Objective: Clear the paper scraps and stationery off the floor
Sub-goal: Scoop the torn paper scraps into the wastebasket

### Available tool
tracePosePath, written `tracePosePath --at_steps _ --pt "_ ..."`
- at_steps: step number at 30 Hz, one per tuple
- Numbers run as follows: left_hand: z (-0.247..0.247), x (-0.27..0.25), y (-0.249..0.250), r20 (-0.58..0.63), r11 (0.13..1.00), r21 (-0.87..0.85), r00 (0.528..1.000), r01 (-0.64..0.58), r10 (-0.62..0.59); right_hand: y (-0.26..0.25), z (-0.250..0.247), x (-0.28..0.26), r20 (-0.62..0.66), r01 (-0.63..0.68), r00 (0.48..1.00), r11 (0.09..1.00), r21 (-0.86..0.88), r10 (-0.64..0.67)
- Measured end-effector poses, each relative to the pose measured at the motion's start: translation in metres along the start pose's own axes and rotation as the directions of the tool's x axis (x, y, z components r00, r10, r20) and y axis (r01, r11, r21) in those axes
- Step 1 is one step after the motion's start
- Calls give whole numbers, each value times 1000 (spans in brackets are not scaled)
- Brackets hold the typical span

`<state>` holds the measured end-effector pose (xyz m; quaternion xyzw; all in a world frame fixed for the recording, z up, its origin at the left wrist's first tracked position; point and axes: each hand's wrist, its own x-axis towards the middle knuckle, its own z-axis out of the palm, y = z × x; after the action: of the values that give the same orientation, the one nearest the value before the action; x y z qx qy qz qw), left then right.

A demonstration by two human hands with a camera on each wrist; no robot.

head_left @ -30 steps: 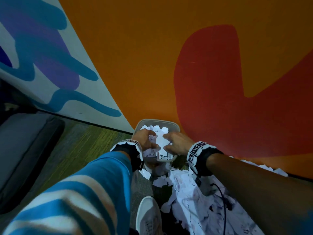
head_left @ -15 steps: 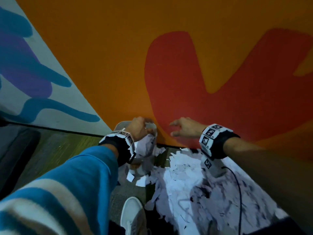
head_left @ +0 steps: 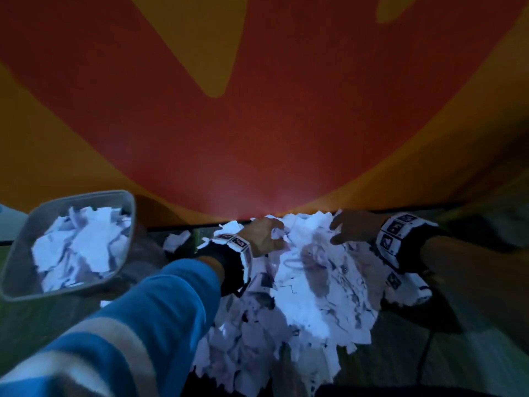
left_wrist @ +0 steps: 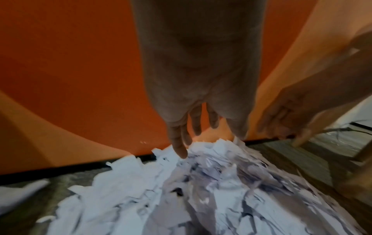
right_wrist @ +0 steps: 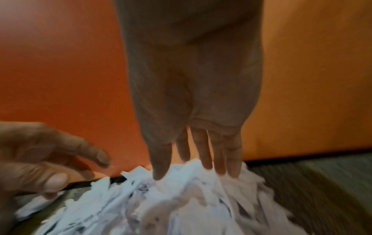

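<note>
A big heap of white paper scraps [head_left: 309,296] lies on the carpet against the wall. My left hand [head_left: 274,233] reaches onto its far end, fingers pointing down, and the fingertips [left_wrist: 181,152] touch the top scraps. My right hand [head_left: 339,232] hovers just to the right with fingers straight; in the right wrist view its fingertips [right_wrist: 161,174] dip into the paper scraps [right_wrist: 181,206]. Neither hand grips anything. A grey bin [head_left: 83,194] at the left holds more scraps.
The orange and red wall [head_left: 257,124] with a black baseboard stands directly behind the heap. A few loose scraps [head_left: 177,242] lie between bin and heap. A thin black cable [head_left: 426,353] runs over the carpet at the right.
Both hands left the bin and moved right to the heap on the floor. The left hand no longer holds scraps at the bin. The view swung right and down.
</note>
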<state>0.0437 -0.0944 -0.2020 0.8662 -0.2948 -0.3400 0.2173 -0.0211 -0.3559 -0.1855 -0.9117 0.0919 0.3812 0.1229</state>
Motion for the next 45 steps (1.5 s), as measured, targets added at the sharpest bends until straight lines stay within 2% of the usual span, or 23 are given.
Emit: tracePosePath --at_steps 3,5,8,10,12,15,17,19,21,24,27,30,34,37,41,45 --pt "40 44 8 81 999 -4 996 -37 37 28 40 27 -79 -47 995 987 154 59" --pt "61 65 8 148 999 2 988 -37 37 35 59 41 -130 -27 989 956 292 68" --pt "90 84 8 274 995 101 961 -2 -26 37 80 63 -100 -88 984 897 432 145" --pt "107 89 8 282 986 169 958 10 -58 29 93 75 -112 -131 973 877 461 204" --pt "124 94 3 239 970 242 966 36 -96 27 112 96 -147 -109 973 917 384 177" --pt "133 92 -3 58 961 258 992 97 -116 25 123 110 -166 -112 972 953 282 163" --pt "134 90 -10 -67 977 192 994 94 -82 22 117 105 -213 -76 966 949 307 146" --pt "134 88 -19 -126 992 107 991 63 -49 21 107 103 -273 -45 953 952 304 132" --pt "127 84 -23 -172 998 -5 983 70 -70 17 92 98 -312 -20 943 953 304 119" --pt "100 73 -15 -233 991 -94 966 92 -112 14 64 74 -319 0 941 943 333 113" --pt "65 57 -9 -270 980 -174 952 98 -143 9 38 50 -317 84 943 858 507 96" --pt "25 31 -1 -320 978 -203 941 45 -110 -2 11 27 -318 142 946 792 593 69" --pt "-37 -20 3 -373 987 -158 927 -20 -41 -30 -25 -13 -418 238 908 783 574 30" --pt "-83 -64 -5 -417 993 -115 909 -31 -20 -60 -50 -43 -434 266 901 788 555 1" --pt "-138 -122 -36 -486 995 -104 872 5 -55 -108 -80 -67 -457 309 888 804 508 -52" --pt "-180 -186 -69 -579 992 -113 809 48 -105 -177 -103 -78 -487 398 857 814 422 -167"
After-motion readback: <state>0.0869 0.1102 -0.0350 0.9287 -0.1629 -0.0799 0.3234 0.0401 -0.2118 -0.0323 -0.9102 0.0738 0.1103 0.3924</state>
